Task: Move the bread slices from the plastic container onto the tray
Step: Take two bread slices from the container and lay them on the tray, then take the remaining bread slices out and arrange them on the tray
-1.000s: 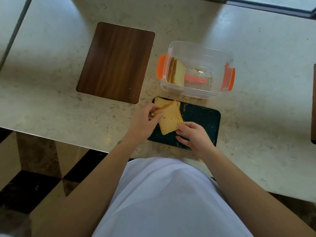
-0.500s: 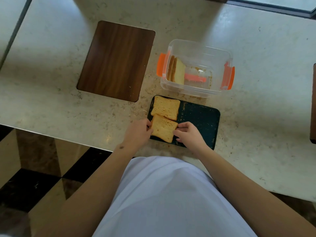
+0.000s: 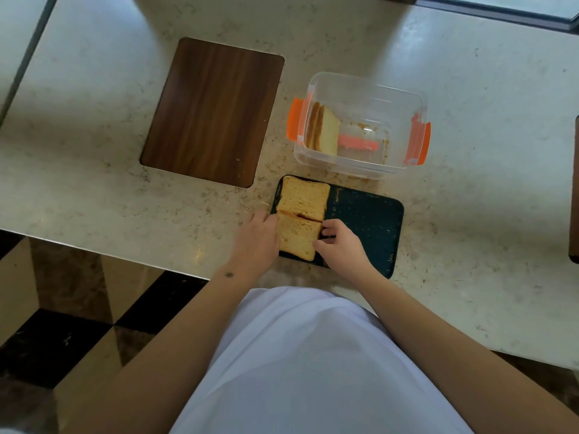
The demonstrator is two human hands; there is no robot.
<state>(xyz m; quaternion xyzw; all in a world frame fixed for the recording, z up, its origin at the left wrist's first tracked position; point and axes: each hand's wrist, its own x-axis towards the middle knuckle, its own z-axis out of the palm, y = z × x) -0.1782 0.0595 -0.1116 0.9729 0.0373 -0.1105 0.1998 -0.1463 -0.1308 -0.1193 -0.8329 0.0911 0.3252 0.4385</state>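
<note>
A dark tray lies near the counter's front edge. Two bread slices lie flat on its left half: a far slice and a near slice, edge to edge. My left hand touches the near slice's left edge. My right hand touches its right edge with its fingertips. Behind the tray stands a clear plastic container with orange clips. Upright bread slices lean against its left wall.
A dark wooden board lies at the left on the pale stone counter. Crumbs lie scattered around the container and tray. The counter's front edge runs just below the tray. A dark object's edge shows at the far right.
The slice held above the tray by both hands came down flat onto the tray's near left corner, in front of the first slice. Both hands stay at its edges.
</note>
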